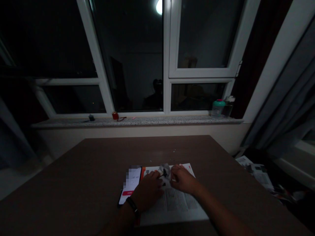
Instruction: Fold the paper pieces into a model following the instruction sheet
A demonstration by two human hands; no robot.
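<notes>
Evidently, in the head view, handling is unfinished: both hands are at a crumpled grey wad (165, 168) by the printed sheet (182, 205)'s far edge. The left hand (150, 189)'s fingers bend low beside it; the right hand (182, 178)'s curl inward. Whether either pinches it, or what is already done, one cannot tell.

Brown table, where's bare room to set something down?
Bare: from the phone to the left edge of the table, and right of the printed paper and right forearm. Crowded: the near middle, with phone, paper, left hand, right hand and grey wad. Small specks dot the surface beyond the paper.
</notes>
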